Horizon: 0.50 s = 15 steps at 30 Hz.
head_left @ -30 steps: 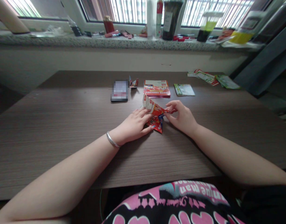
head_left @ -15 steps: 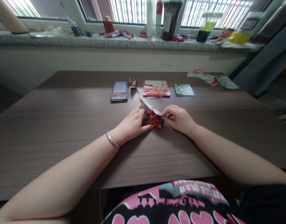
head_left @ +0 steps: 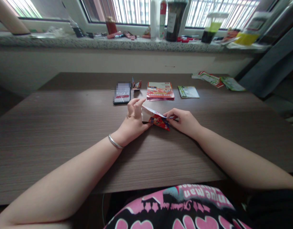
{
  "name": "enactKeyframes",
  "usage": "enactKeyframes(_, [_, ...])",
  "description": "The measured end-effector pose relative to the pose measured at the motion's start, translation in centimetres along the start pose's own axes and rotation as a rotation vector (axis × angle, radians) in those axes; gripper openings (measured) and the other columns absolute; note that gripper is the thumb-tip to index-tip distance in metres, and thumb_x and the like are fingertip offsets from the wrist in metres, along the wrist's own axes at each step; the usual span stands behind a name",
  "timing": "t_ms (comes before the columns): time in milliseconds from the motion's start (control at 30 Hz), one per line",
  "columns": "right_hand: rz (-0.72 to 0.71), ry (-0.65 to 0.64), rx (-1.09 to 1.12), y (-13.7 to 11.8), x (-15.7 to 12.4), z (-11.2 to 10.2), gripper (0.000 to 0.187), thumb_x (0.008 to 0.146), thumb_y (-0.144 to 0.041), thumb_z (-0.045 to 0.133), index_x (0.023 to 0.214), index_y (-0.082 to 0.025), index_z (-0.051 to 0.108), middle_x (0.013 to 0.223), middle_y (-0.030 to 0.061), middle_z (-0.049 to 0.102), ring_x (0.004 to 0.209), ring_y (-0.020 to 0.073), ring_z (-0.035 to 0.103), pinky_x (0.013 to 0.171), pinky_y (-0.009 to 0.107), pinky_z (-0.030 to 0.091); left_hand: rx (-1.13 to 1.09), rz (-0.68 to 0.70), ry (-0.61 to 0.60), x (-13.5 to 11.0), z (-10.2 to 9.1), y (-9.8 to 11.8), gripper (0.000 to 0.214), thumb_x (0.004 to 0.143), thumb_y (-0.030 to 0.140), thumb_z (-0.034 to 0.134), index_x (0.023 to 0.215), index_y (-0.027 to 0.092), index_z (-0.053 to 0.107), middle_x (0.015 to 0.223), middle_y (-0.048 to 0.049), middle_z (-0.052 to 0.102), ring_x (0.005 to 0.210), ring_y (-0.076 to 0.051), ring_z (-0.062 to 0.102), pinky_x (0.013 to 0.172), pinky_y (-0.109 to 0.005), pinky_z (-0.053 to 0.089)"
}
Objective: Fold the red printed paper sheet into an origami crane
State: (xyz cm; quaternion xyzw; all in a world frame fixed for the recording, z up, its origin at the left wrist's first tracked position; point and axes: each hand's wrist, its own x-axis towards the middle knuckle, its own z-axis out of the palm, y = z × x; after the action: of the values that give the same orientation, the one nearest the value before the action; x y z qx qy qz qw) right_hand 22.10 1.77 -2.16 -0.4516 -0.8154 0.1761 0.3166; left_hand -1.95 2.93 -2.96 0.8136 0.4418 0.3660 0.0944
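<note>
In the head view a partly folded red printed paper [head_left: 159, 121] stands on the desk between my hands, its white inner side showing at the upper left. My right hand [head_left: 183, 121] pinches its right end between thumb and fingers. At the left end is my left hand [head_left: 135, 119], wearing a silver bangle. Its fingers are raised and spread apart from the thumb, which lies by the paper's lower left corner; whether it presses on the paper I cannot tell.
Beyond my hands lie a phone [head_left: 122, 93], a small folded paper piece [head_left: 137, 84], a stack of red leaflets [head_left: 160, 91] and a green-white stack of papers [head_left: 188, 92]. Loose leaflets [head_left: 210, 79] lie at the desk's far right. Bottles and clutter line the windowsill [head_left: 137, 44].
My left hand has let its fingers off the paper, lifting them and shifting slightly left. The paper has tilted a little lower, its left side more exposed. The right hand keeps its pinch.
</note>
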Motion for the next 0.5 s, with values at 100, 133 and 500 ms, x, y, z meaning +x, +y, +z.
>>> enactKeyframes(100, [0.025, 0.031, 0.021, 0.25, 0.04, 0.03, 0.011, 0.083, -0.018, 0.057, 0.092, -0.021, 0.063, 0.096, 0.0029, 0.074, 0.081, 0.0171, 0.068, 0.076, 0.032, 0.055, 0.092, 0.078, 0.023, 0.17, -0.32, 0.12, 0.097, 0.068, 0.024, 0.076, 0.145, 0.023, 0.017, 0.143, -0.0147, 0.029, 0.133, -0.032, 0.033, 0.113, -0.049, 0.033])
enactKeyframes(133, [0.029, 0.036, 0.023, 0.30, 0.06, 0.03, 0.011, 0.083, -0.019, 0.057, 0.092, -0.021, 0.063, 0.095, 0.0030, 0.074, 0.081, 0.0171, 0.069, 0.076, 0.032, 0.055, 0.123, 0.108, 0.023, 0.20, -0.39, 0.13, 0.097, 0.070, 0.025, 0.076, 0.145, 0.022, 0.016, 0.143, -0.0151, 0.032, 0.134, -0.032, 0.033, 0.114, -0.049, 0.030])
enactKeyframes(500, [0.128, 0.084, 0.233, 0.69, 0.27, 0.55, 0.014, 0.081, -0.023, 0.061, 0.094, -0.021, 0.063, 0.087, 0.0016, 0.073, 0.076, 0.0161, 0.069, 0.071, 0.029, 0.054, 0.321, 0.252, -0.053, 0.00, -0.95, 0.73, 0.100, 0.066, 0.043, 0.079, 0.147, 0.021, 0.024, 0.149, -0.0141, 0.035, 0.143, -0.034, 0.021, 0.119, -0.054, 0.012])
